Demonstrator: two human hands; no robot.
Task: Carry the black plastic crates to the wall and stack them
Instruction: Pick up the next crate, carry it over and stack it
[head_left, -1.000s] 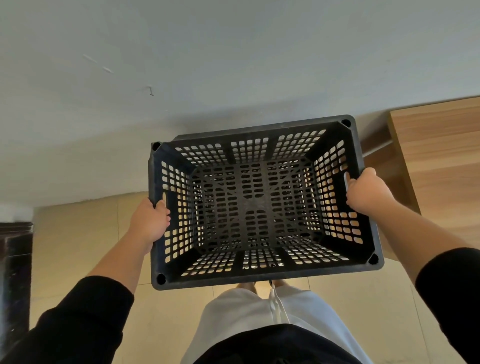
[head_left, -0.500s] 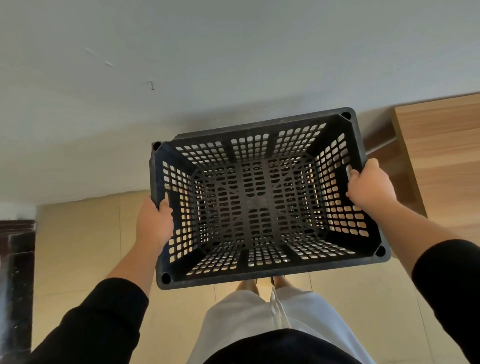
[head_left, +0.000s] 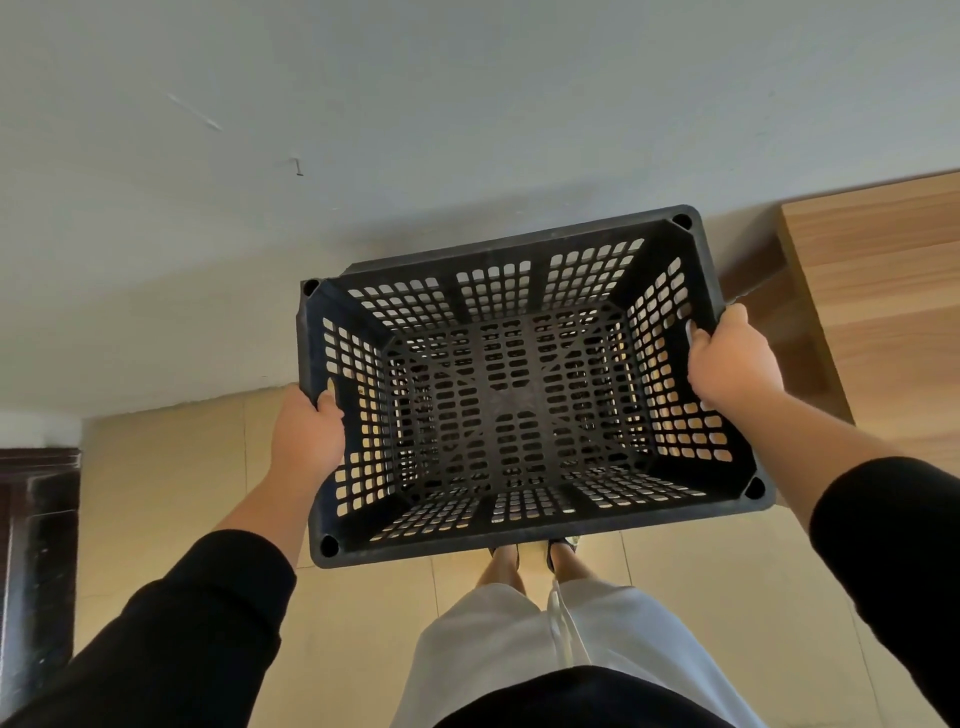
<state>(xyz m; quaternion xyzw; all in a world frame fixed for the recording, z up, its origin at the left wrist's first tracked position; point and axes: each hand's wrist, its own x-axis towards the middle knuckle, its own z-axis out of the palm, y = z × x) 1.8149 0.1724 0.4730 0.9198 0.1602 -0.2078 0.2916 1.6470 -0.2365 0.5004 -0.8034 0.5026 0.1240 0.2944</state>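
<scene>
An empty black plastic crate (head_left: 511, 410) with perforated walls hangs in the air in front of me, open side up. My left hand (head_left: 307, 435) grips its left rim, thumb over the edge. My right hand (head_left: 732, 361) grips the right rim. The crate's far edge lies close to the pale wall (head_left: 415, 130). A thin dark edge (head_left: 363, 269) shows just beyond the crate's far rim; I cannot tell what it belongs to.
A wooden cabinet (head_left: 883, 291) stands against the wall at the right, close to my right hand. A dark piece of furniture (head_left: 36, 545) sits at the left edge. Beige floor tiles (head_left: 166, 478) lie below, with my legs and feet under the crate.
The crate has moved forward towards the wall and slightly right, with both hands still holding its rims. More of my legs and feet shows beneath it.
</scene>
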